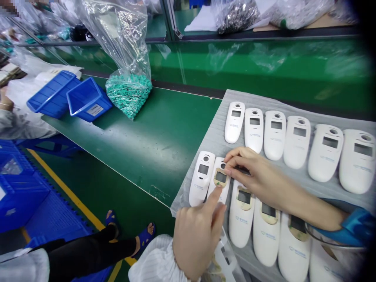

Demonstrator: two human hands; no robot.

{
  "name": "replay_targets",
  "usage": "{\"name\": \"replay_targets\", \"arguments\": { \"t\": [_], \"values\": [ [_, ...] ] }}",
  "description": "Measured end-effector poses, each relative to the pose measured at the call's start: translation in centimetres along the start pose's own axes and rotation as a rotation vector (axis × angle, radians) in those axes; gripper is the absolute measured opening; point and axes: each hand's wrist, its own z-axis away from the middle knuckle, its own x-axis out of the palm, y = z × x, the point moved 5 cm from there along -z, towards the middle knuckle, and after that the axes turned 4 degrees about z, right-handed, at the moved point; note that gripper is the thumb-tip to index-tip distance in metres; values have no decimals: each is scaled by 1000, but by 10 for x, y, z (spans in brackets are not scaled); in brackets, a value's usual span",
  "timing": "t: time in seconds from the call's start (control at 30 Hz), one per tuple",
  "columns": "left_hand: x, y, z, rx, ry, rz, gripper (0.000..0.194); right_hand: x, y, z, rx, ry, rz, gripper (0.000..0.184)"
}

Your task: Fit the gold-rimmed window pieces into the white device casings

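My left hand (195, 235) has its index finger stretched out, its tip on the lower edge of a beige sticker (216, 180). That sticker frames the screen of a white handheld device (212, 192) shaped like a thermometer. The thumb is apart from the index finger; the other fingers are curled and partly hidden. At the device's top right edge, my right hand (258, 176) pinches with thumb and fingers; what lies between them is hidden. Beneath my left hand is a pale sheet (232, 254) with beige patches and dark cut-outs.
Similar white devices (274, 135) lie in two rows on a grey foam sheet (219, 117). Beside it, the green table (141, 145) bears a bag of teal rings (129, 92) and blue bins (88, 100). Another person's sleeve (17, 121) is at far left.
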Motion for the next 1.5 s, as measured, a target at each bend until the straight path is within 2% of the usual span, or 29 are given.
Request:
{"name": "replay_targets", "arguments": {
  "t": [0.1, 0.27, 0.5, 0.67, 0.83, 0.93, 1.07, 1.27, 1.4, 1.5],
  "values": [
    [-2, 2, -8, -15, -10, -46, 41, -1, -3, 0, -21, 19, 35, 26],
    [-4, 13, -23, -8, -33, -339, 48, 0, -6, 1, -64, 48, 128, 25],
    [-3, 19, -25, -8, -34, -481, 48, 2, -12, 5, -93, 112, 275, 27],
    [-3, 22, -24, 54, 43, -506, 48, 3, -14, 7, -106, 170, 354, 23],
    [-5, 16, -17, 82, 120, -409, 50, 3, -10, 8, -104, 160, 253, 19],
    [-4, 12, -13, 82, 156, -383, 50, 3, -10, 12, -164, 170, 223, 16],
    [-2, 11, -13, 43, 147, -424, 49, 3, -12, 18, -250, 201, 262, 12],
    [-1, 10, -14, 1, 105, -397, 47, -1, -22, 19, -225, 200, 174, 8],
    [-2, 9, -13, 4, 130, -388, 44, -2, -35, 24, -281, 171, 160, 6],
    [-2, 8, -13, 0, 151, -375, 43, -1, -33, 31, -292, 163, 157, 2]
  ]
}}
